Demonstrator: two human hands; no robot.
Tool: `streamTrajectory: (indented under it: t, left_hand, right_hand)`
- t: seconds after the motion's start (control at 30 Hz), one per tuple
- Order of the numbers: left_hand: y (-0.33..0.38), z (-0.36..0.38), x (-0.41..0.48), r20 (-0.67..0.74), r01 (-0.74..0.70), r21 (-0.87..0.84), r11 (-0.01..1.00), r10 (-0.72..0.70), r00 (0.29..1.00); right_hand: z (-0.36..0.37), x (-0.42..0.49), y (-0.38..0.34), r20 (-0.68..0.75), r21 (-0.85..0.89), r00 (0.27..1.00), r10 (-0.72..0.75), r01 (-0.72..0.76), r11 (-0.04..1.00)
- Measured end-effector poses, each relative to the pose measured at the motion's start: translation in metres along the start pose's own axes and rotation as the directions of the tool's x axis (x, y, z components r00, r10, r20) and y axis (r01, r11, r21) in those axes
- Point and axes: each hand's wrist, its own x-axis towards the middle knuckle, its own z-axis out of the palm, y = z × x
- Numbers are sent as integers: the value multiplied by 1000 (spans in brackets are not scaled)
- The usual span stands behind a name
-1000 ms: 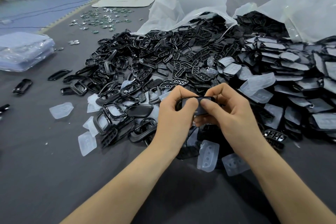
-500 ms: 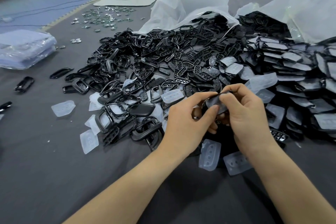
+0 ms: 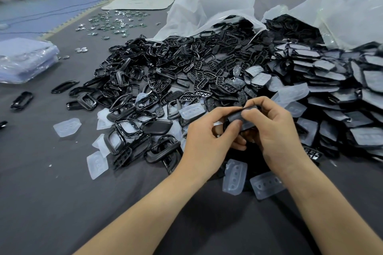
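Note:
Both hands meet above the near edge of a heap of black plastic key-fob parts [image 3: 176, 80]. My left hand [image 3: 209, 138] and my right hand [image 3: 273, 130] pinch one small dark part with a translucent pad on it [image 3: 238, 119] between thumbs and fingertips. The part is tilted, its top edge toward the heap. My fingers hide most of its underside. Two translucent button pads [image 3: 234, 176] lie on the grey cloth just below my hands.
A stack of black pieces with clear pads [image 3: 331, 93] fills the right side. Two white plastic bags [image 3: 211, 10] spill parts at the back. Loose clear pads [image 3: 66, 127] and black frames [image 3: 21, 99] lie at left, beside a wrapped bundle [image 3: 24, 62]. Small metal pieces [image 3: 116, 23] are scattered far back.
The held part has shifted right and up with both hands and tilted from flat-on to edge-on. The camera view moved slightly; the heap has not changed.

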Motion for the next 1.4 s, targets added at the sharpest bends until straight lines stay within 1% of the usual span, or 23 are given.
streamTrajectory:
  t: [0.13, 0.33, 0.4, 0.5, 0.57, 0.73, 0.83, 1.0, 1.17, 1.4]
  left_hand:
    - [3, 0, 0, -15, 71, -91, 993, -72, 997]
    - [4, -1, 3, -21, 150, -170, 974, -156, 988]
    - [5, -3, 5, -9, 198, -253, 947, -207, 978]
    - [8, -6, 8, -3, 257, -390, 884, -281, 960]
    - [9, -7, 8, -8, 271, -421, 865, -303, 953]
    - [9, -9, 8, -10, 268, -397, 878, -297, 955]
    - [8, -10, 9, -18, 226, -384, 895, -252, 968]
    - [4, -8, 7, -61, 119, -259, 959, -139, 988]
    - [0, -8, 7, -103, 54, -132, 990, -68, 992]
    - [-2, -8, 8, -123, 25, -35, 999, -29, 992]
  right_hand:
    - [3, -2, -1, -2, 14, 1000, -19, 19, 1000]
    - [4, -2, -2, -6, -2, 999, -31, 31, 1000]
    - [4, -2, -1, 8, 16, 999, -35, 35, 999]
    - [5, -1, 0, 64, 72, 998, -26, 21, 997]
    - [5, -1, 2, 75, 91, 997, -21, 14, 996]
    - [4, -1, 3, 85, 85, 996, -34, 26, 996]
    - [3, -1, 1, 69, 58, 996, -53, 49, 997]
    - [1, 0, 0, -20, 13, 997, -80, 81, 997]
    - [-1, 1, -3, -60, 12, 995, -86, 86, 996]
    - [-4, 2, -4, -31, -153, 989, -144, 138, 979]
